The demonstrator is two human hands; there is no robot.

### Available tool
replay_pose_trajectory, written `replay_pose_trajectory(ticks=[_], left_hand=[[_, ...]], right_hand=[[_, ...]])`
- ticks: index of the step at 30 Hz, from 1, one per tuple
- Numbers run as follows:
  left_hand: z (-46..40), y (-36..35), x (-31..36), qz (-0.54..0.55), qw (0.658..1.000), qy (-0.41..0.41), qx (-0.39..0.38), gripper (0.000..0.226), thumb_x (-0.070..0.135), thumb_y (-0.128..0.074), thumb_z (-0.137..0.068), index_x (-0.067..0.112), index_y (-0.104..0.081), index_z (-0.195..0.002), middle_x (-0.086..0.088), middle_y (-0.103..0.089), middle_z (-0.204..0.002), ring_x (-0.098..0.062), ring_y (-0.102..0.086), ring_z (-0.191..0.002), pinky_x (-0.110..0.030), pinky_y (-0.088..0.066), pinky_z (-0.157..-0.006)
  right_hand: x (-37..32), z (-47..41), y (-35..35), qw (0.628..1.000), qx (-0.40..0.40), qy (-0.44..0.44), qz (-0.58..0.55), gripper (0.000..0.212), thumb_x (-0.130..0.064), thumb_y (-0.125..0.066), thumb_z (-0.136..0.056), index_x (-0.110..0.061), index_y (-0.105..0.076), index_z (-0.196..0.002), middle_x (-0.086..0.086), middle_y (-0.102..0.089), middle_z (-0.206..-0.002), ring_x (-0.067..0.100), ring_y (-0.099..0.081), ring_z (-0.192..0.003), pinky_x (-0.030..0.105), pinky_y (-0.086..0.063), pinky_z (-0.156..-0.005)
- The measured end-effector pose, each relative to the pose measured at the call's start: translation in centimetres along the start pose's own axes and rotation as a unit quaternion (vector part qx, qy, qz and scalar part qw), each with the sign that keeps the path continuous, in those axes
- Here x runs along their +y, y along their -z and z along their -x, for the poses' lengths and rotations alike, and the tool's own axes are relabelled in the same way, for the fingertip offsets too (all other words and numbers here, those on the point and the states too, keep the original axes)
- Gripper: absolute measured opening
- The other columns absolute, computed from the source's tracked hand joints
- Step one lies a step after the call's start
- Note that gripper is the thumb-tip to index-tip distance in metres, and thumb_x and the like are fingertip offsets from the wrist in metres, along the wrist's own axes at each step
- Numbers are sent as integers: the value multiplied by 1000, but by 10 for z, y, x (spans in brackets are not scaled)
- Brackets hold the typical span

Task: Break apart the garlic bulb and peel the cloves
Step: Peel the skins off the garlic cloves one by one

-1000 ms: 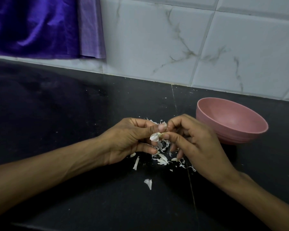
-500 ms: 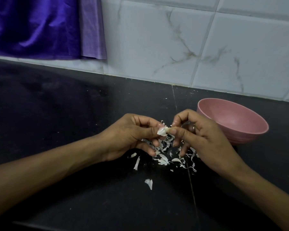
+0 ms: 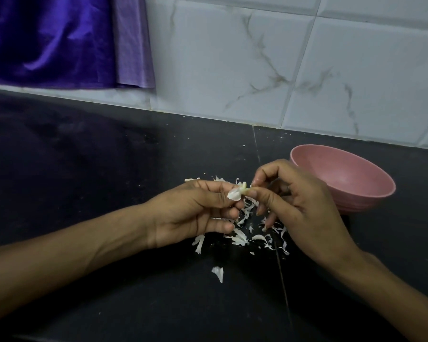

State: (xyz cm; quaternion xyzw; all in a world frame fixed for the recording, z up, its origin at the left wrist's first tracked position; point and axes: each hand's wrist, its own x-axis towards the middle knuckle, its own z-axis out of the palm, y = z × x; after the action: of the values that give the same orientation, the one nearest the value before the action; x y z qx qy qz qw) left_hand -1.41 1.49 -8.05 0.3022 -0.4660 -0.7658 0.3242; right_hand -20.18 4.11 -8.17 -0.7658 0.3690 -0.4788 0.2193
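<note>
Pinching clove [image 3: 242,191] crosswise, both hands [image 3: 235,193]

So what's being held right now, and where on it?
A garlic clove, pinched between both hands: the left hand grips its loose white skin end, the right hand pinches the other end with thumb and forefinger.

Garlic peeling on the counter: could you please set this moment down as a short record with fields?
surface: black countertop, white tiled wall behind
left hand: left hand pinches the garlic clove and its loose white skin
right hand: right hand pinches the same clove from the other side
peelings: white skin scraps scattered on the counter under and near both hands
bowl: pink bowl upright, right of the hands; nothing seen in the visible part of its inside
other: purple cloth hanging top left
</note>
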Motion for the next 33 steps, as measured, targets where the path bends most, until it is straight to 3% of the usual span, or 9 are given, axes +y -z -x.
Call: replay_pose_trajectory(ticks=[4,9,22,28,33], left_hand=[[0,0,2,16,1000,1,20,19,15,-63,-74,6,-66,-90,-1,-62,-69,-5,-58,-54,-18,-49,-46],[0,0,2,6,1000,3,16,22,22,-65,-75,10,-67,-94,1,-59,-74,-4,-54,-53,-16,-46,-44],[1,-1,2,-6,1000,-11,16,20,25,-66,-76,11,-66,-90,2,-50,-74,-2,-37,-46,-15,-37,-38],[2,-2,3,-3,1000,-17,14,15,26,-64,-79,12,-63,-85,5,-51,-68,-1,-34,-42,-14,-35,-36],[0,1,7,15,997,-40,61,16,24,-65,-77,11,-66,-85,3,-63,-80,-1,-37,-41,-15,-34,-35]], right_hand=[[2,1,-3,998,5,42,49,12,-27,-70,-86,-16,-66,-88,-11,-57,-84,18,-63,-71,30,-54,-55],[3,2,-4,998,4,40,47,11,-26,-70,-86,-18,-64,-88,-8,-59,-85,19,-63,-71,36,-54,-53],[0,1,-3,995,-2,57,76,14,-28,-70,-85,-15,-66,-86,-10,-58,-84,19,-62,-71,33,-52,-53],[0,2,-2,995,-6,61,81,13,-26,-71,-86,-14,-66,-87,-11,-58,-86,18,-62,-72,32,-52,-54],[1,3,-4,991,-19,77,110,15,-29,-74,-85,-15,-66,-84,-9,-58,-86,16,-60,-70,22,-49,-57]])
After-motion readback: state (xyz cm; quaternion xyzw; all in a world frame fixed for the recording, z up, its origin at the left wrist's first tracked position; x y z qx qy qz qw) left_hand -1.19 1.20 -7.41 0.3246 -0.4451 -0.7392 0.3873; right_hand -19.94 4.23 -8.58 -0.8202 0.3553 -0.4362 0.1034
